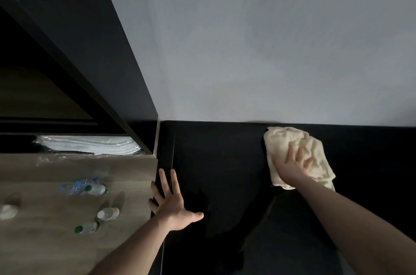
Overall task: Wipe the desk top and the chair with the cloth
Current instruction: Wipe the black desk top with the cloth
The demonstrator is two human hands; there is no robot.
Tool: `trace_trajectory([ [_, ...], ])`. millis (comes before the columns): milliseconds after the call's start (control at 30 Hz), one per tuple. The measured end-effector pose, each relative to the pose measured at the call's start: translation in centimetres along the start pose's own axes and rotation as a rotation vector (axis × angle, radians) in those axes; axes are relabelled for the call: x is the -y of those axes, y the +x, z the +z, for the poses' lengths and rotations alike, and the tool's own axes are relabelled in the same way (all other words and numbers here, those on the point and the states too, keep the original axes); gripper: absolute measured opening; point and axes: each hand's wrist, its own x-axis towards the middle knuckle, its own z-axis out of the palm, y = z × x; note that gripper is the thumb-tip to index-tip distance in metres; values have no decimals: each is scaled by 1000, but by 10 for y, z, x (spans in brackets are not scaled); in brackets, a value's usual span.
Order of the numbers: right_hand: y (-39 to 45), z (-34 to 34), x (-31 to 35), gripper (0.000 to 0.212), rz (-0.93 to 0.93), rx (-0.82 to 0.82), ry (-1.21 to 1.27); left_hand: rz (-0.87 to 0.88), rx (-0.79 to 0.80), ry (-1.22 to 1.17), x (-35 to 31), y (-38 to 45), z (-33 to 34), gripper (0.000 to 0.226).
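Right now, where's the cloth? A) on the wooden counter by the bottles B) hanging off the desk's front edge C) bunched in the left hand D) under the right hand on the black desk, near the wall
D: the right hand presses the cloth flat on the black desk, close to the wall; the left hand holds none.

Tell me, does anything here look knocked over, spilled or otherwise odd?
Nothing looks spilled or damaged. The water bottles on the wooden counter to the left look toppled, but the wide lens could cause that. The right hand presses the cream cloth flat on the black desk top, and the left hand braces at its left edge.
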Motion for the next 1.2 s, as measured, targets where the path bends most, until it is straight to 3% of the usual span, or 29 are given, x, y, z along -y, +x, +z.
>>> trace_trajectory([
  [167, -22, 35, 56, 85, -8, -1, -21, -6, -8, -7, -1, 1, 1, 161],
  [400, -79, 86, 120, 81, -421, 197, -195, -23, 2, -2, -3, 0, 0, 161],
  [500, -85, 95, 117, 82, -506, 221, -236, -24, 13, -7, -4, -2, 0, 159],
  [667, -72, 89, 81, 81, -606, 187, -296, -51, 3, -4, -9, -2, 1, 157],
  [833, -46, 57, 36, 80, -593, 168, -300, -96, -50, 23, -15, -3, 6, 157],
  [967, -7, 9, -16, 80, -538, 141, -276, -101, -168, 221, -34, -9, 16, 141],
  [1100, 39, -53, -97, 82, -482, 111, -239, 43, -317, 320, -90, -18, 56, 118],
  [1200, 73, -105, -174, 84, -370, 97, -188, 149, -296, 286, -164, -26, 106, 115],
])
